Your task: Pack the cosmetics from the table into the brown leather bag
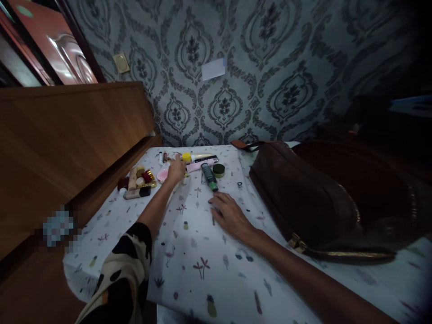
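Black-and-cream patterned sleeve (121,270) nearest; the left hand (176,171) is extended beside a yellow-capped tube (186,157), its grip not discernible. The right hand (229,216) is laid flat, released, near a dark green-tipped tube (209,176).

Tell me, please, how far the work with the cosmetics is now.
Done: the cosmetics lie spread on the sheet, beside the brown bag. In hand: the left hand touches items near the yellow cap; the right hand rests flat by the green tube. Left: all visible items lie outside it.
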### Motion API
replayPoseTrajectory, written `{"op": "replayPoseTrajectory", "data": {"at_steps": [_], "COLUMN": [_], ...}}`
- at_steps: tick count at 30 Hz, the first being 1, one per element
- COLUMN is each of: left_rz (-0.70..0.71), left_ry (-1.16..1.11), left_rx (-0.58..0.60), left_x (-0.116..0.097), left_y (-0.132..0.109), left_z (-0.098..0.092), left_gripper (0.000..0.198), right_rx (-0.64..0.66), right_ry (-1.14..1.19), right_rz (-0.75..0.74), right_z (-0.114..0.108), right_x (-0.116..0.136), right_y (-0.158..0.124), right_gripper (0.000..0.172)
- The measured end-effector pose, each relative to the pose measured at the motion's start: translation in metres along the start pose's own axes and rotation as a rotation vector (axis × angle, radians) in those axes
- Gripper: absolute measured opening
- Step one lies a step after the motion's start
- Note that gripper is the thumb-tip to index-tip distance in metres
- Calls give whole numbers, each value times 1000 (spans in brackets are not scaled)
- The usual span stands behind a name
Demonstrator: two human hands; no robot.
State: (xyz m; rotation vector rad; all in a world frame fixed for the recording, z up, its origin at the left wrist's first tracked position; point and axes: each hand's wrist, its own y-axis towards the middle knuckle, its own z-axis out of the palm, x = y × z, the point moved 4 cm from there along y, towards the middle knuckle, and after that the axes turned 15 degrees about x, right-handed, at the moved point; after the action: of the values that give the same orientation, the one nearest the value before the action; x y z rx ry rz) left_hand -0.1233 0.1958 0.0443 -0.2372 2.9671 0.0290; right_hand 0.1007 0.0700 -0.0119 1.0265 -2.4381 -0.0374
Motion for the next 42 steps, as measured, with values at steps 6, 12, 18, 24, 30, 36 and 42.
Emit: {"op": "replayPoseTrajectory", "data": {"at_steps": [6, 12, 18, 24, 30, 36, 42], "left_rz": [23, 100, 139, 314, 450, 353, 227], "left_ry": [19, -69, -282, -560, -1168, -1436, -1495], "left_rx": [9, 152, 111, 162, 337, 119, -41], "left_x": [38, 53, 45, 20, -18, -32, -45], "left_y": [-12, -37, -56, -91, -124, -143, -127], "left_z": [-18, -3, 0, 20, 46, 58, 59], "left_gripper": [34, 43, 47, 62, 70, 59, 50], "right_rx": [32, 26, 32, 41, 5, -70, -165], "right_ry": [-9, -12, -10, 18, 110, 670, 1344], "right_rz": [13, 9, 23, 4, 41, 29, 76], "right_z": [0, -1, -1, -1, 0, 6, 21], "right_x": [1, 2, 2, 3, -1, -3, 3], "right_y": [1, 1, 2, 3, 1, 5, 9], "right_gripper": [25, 26, 26, 27, 36, 44, 50]}}
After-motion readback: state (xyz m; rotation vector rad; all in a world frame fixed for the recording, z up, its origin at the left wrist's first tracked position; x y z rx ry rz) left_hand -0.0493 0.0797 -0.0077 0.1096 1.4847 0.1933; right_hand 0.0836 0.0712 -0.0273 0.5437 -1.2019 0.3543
